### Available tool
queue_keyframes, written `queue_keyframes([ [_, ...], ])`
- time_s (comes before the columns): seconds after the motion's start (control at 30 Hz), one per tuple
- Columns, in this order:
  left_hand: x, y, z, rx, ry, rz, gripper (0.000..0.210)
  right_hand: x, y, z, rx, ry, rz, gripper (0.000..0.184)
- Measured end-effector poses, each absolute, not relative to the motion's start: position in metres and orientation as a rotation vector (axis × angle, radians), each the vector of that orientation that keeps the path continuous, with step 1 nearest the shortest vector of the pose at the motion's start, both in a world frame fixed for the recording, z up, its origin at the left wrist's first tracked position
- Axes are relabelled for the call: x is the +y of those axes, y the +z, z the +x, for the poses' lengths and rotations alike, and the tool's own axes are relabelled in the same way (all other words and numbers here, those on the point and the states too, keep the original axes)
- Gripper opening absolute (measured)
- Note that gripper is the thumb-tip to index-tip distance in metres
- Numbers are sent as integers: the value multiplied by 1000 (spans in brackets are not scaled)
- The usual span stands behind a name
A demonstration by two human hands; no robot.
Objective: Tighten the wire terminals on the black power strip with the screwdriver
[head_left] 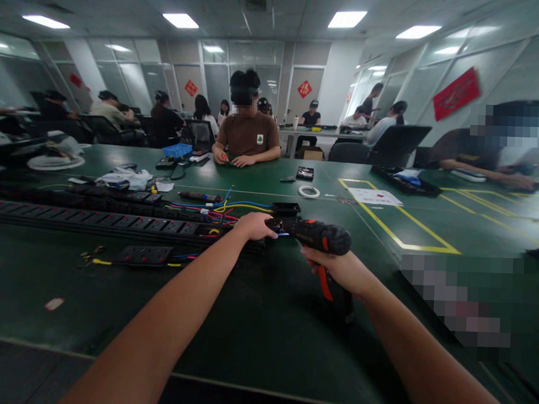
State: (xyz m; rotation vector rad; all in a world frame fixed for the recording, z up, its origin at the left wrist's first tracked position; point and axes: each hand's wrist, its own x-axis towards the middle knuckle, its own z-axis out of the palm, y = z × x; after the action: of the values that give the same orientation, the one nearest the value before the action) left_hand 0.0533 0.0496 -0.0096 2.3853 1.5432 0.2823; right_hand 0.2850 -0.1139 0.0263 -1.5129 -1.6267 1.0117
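My right hand (333, 266) is wrapped round the grip of a black and orange cordless drill (323, 236), its nose turned left. Close to the drill's tip, my left hand (253, 226) is closed at the right end of a long black power strip (131, 221); what its fingers hold, if anything, is too small to make out. Blue, yellow and red wires (227, 207) come out of the strip behind my left hand. Just beyond the hand is a small black open box (287, 208). A loose socket section (146, 255) with wires lies in front of the strip.
A screwdriver-like black tool (201, 196), a white cable roll (309, 192) and a paper sheet (376, 197) lie farther back on the green table (248, 319). Yellow tape (410, 227) marks the right. Across the table sits a person (248, 133); another sits at the right.
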Motion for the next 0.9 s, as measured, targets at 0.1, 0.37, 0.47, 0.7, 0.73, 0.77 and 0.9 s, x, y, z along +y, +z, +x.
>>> queue_keyframes([
  [0.1, 51, -11, 53, 1535, 297, 2389, 65, -115, 28, 284, -1616, 1053, -1518, 32],
  [0.37, 55, -12, 53, 1493, 290, 2403, 60, -118, 35, 281, -1598, 1091, -1502, 30],
  [0.47, 55, -10, 53, 1433, 299, 2402, 50, -119, 36, 281, -1616, 1085, -1498, 30],
  [0.7, 56, -9, 57, 1399, 278, 2408, 56, -119, 36, 283, -1601, 1106, -1491, 33],
  [0.73, 55, -9, 57, 1415, 272, 2404, 60, -119, 35, 284, -1600, 1102, -1497, 33],
  [0.77, 55, -10, 58, 1429, 265, 2399, 63, -118, 34, 285, -1598, 1098, -1503, 34],
  [0.9, 53, -9, 58, 1449, 257, 2397, 66, -117, 32, 286, -1615, 1091, -1488, 33],
])
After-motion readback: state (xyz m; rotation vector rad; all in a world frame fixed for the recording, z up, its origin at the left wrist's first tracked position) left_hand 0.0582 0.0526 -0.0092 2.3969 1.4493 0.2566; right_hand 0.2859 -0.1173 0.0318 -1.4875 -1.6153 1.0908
